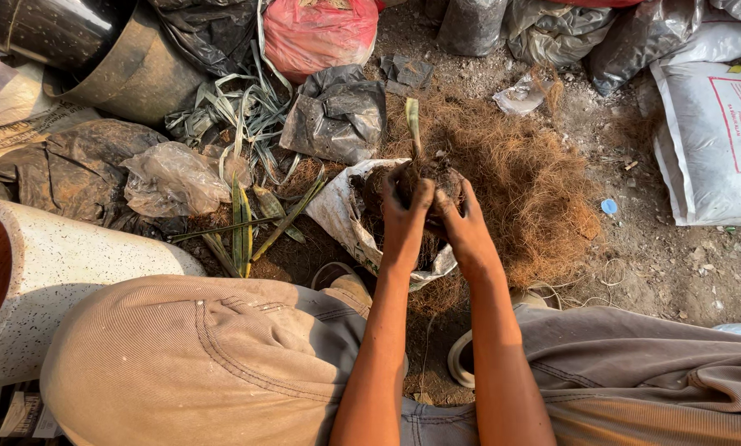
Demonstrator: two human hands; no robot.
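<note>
A small plant point(413, 124) with a cut green leaf stands in a dark clump of soil and roots point(441, 172). My left hand point(404, 216) and my right hand point(463, 227) are both closed around this clump from the near side. The clump sits over the mouth of a white plastic bag point(336, 213) holding dark soil. A heap of brown coconut fibre point(529, 186) lies just behind and to the right of my hands. My knees in tan trousers frame the bag on either side.
A white speckled pot point(57, 272) lies on its side at left. Long green leaves point(242, 223) and crumpled black plastic bags point(337, 111) lie behind. A red bag point(319, 33) is at the back, a white sack point(713, 136) at right, a blue cap point(608, 206) on the dirt.
</note>
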